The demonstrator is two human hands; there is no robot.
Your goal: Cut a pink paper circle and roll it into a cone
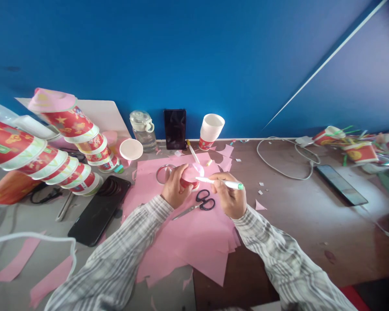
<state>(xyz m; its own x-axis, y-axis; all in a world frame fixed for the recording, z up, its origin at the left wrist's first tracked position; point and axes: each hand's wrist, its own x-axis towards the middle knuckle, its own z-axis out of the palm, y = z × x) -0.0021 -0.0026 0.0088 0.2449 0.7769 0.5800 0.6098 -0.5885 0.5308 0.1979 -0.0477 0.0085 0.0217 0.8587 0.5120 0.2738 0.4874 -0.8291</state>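
Note:
My left hand (175,188) is closed around a small red paper cup (195,186) whose top is covered with pink paper (192,172). In my right hand (231,196) is a white marker (226,183) with a green end, its tip at the edge of the pink cover; I cannot tell if it touches. Just below the cup lie scissors (199,206) with black handles, on spread sheets of pink paper (181,235). Beside my left hand is a roll of tape (164,173), partly hidden by the fingers.
Stacks of red paper cups (60,166) lean at left, near a black phone (100,211). Along the blue wall stand a clear bottle (143,131), an upright phone (175,129) and white stacked cups (211,127). A charging phone (341,185) and cable (278,172) lie at right.

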